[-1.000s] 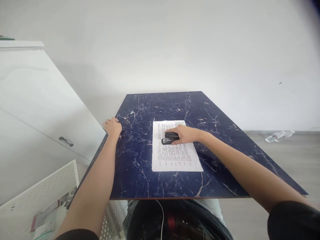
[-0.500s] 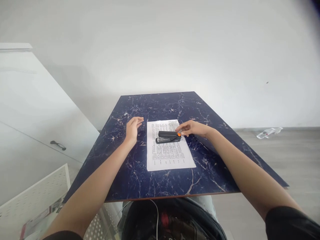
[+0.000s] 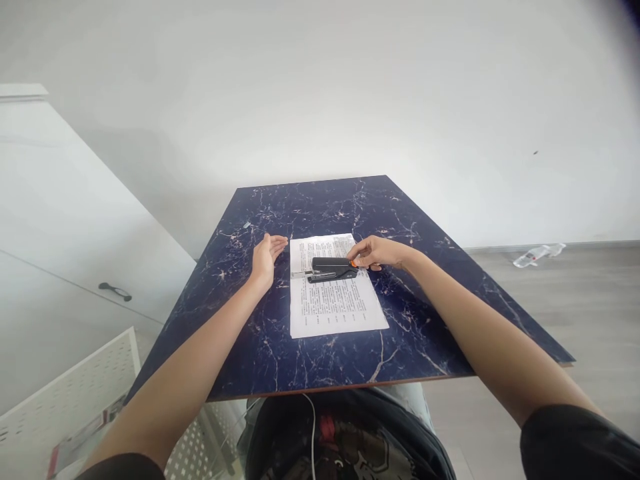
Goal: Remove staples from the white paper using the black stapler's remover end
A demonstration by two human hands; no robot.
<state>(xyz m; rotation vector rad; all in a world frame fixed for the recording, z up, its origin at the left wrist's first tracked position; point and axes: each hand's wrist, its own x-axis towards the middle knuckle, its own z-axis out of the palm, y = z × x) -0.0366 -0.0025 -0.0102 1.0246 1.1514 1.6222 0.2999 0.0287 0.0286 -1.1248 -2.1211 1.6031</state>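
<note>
Left hand (image 3: 263,260), uncurled, moved inward over blue table (image 3: 320,363) by white wall (image 3: 320,93); right hand (image 3: 377,252) pinches stapler (image 3: 330,266).

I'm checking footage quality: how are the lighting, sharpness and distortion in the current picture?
Head view: soft light, with a faint shadow on the wall beside the white cabinet; head view: the paper looks bright, its print too small to read, though the stapler has a clear outline; head view: the upper right corner darkens, and the near forearms look stretched, probably by a wide lens.
</note>
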